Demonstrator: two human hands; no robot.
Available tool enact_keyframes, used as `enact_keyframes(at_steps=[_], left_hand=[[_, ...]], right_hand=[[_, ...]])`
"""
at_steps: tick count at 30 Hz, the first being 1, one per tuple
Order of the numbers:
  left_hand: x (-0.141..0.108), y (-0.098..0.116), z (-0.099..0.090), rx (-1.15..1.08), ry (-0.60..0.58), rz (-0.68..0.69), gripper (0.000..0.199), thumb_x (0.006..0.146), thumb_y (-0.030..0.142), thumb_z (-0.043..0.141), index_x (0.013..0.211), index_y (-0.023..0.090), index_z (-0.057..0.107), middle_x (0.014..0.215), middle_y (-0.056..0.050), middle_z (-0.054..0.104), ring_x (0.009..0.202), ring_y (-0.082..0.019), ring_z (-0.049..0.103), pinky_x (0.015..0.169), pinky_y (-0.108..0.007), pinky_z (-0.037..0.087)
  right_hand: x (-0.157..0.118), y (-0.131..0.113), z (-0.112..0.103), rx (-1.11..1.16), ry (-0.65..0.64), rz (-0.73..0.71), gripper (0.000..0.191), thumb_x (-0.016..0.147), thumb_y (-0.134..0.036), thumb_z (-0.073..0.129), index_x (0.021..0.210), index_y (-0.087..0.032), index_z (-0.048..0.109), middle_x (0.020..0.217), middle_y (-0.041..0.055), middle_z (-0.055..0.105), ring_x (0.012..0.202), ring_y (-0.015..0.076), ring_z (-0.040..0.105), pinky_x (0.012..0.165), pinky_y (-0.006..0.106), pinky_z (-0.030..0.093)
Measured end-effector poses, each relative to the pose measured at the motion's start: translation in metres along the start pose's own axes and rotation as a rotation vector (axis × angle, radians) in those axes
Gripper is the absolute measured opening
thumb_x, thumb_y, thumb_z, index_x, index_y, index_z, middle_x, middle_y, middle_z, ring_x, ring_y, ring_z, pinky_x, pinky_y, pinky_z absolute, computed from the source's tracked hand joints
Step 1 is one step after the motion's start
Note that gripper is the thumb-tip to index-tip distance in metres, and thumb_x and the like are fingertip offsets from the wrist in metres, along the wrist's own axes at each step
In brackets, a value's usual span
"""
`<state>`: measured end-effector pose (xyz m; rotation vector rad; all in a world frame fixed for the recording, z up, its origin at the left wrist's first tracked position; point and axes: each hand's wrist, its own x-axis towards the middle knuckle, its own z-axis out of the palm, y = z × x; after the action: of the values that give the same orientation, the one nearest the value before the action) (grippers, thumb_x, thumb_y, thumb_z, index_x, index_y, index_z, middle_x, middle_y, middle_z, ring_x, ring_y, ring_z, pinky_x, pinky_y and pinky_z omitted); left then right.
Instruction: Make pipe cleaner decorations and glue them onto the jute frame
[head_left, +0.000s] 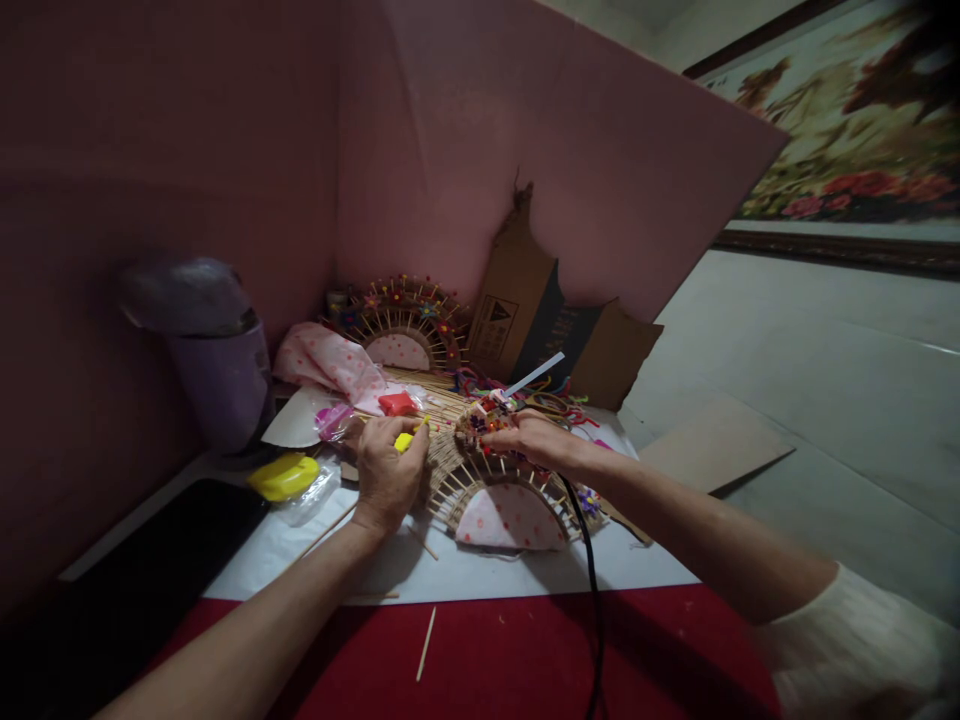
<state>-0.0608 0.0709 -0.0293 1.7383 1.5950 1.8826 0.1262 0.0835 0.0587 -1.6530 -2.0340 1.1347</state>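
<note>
A half-round craft piece (510,517) with a dotted cloth centre, radiating sticks and a twine-wrapped arch lies on the white sheet. Above its left side, my left hand (390,470) is closed in a pinch on a bit of yellow clay (404,441). My right hand (529,438) reaches over the top of the arch beside small coloured flowers; its fingers are drawn together, and what they hold is too small to make out. A pale strip (536,373) sticks up beyond it, and a black cord hangs below that hand.
A similar finished-looking fan piece (397,350) stands at the back before torn cardboard (517,290). Yellow clay in a bag (285,478), a red clay lump (397,403) and dotted cloth (326,360) lie left. A purple bin (221,380) stands far left; a loose stick (425,645) lies in front.
</note>
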Motion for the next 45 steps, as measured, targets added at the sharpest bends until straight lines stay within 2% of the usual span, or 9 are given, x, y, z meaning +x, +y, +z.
enact_keyframes(at_steps=[9,13,18,26,39,45], left_hand=[[0.000,0.000,0.000,-0.014,0.000,0.007,0.010,0.075,0.023,0.057,0.067,0.021,0.062,0.070,-0.005,0.063,0.075,-0.023,0.056,0.075,-0.039,0.045],[0.000,0.000,0.000,-0.012,0.002,0.007,0.010,0.075,0.023,0.057,0.066,0.023,0.061,0.070,-0.004,0.063,0.075,-0.023,0.055,0.074,-0.040,0.044],[0.000,0.001,-0.001,-0.015,0.002,0.008,0.010,0.075,0.022,0.058,0.066,0.023,0.061,0.070,-0.005,0.063,0.075,-0.023,0.055,0.074,-0.040,0.044],[0.000,0.000,0.000,-0.016,0.007,0.003,0.010,0.074,0.023,0.058,0.065,0.023,0.061,0.069,-0.004,0.063,0.075,-0.022,0.056,0.074,-0.039,0.044],[0.000,-0.002,0.001,-0.011,0.000,0.003,0.011,0.075,0.023,0.057,0.066,0.022,0.061,0.070,-0.005,0.063,0.074,-0.023,0.055,0.073,-0.040,0.044],[0.000,-0.001,0.001,-0.008,0.001,0.003,0.011,0.075,0.024,0.057,0.066,0.021,0.062,0.069,-0.005,0.063,0.075,-0.023,0.055,0.074,-0.040,0.044]], right_hand=[[-0.004,0.001,-0.001,0.045,0.035,-0.020,0.028,0.071,-0.040,0.057,0.059,-0.018,0.044,0.049,-0.0039,0.041,0.040,0.0080,0.035,0.036,0.022,0.026],[-0.002,0.003,0.000,-0.005,0.038,-0.006,0.028,0.072,-0.041,0.057,0.059,-0.018,0.046,0.047,-0.0043,0.040,0.039,0.0078,0.034,0.036,0.022,0.026],[0.000,0.004,0.004,-0.058,0.133,0.052,0.027,0.068,-0.042,0.059,0.062,-0.018,0.049,0.051,-0.0029,0.045,0.045,0.0096,0.041,0.041,0.023,0.031],[-0.005,-0.001,0.003,-0.089,0.121,0.021,0.030,0.068,-0.041,0.057,0.055,-0.018,0.043,0.047,-0.0044,0.039,0.043,0.0077,0.032,0.042,0.024,0.020],[-0.011,-0.002,0.004,0.052,0.123,-0.027,0.033,0.071,-0.044,0.057,0.055,-0.019,0.042,0.046,-0.0048,0.039,0.039,0.0071,0.032,0.037,0.023,0.021],[-0.012,0.001,0.006,0.054,0.153,0.005,0.035,0.070,-0.044,0.058,0.052,-0.019,0.040,0.045,-0.0048,0.038,0.037,0.0065,0.031,0.036,0.022,0.020]])
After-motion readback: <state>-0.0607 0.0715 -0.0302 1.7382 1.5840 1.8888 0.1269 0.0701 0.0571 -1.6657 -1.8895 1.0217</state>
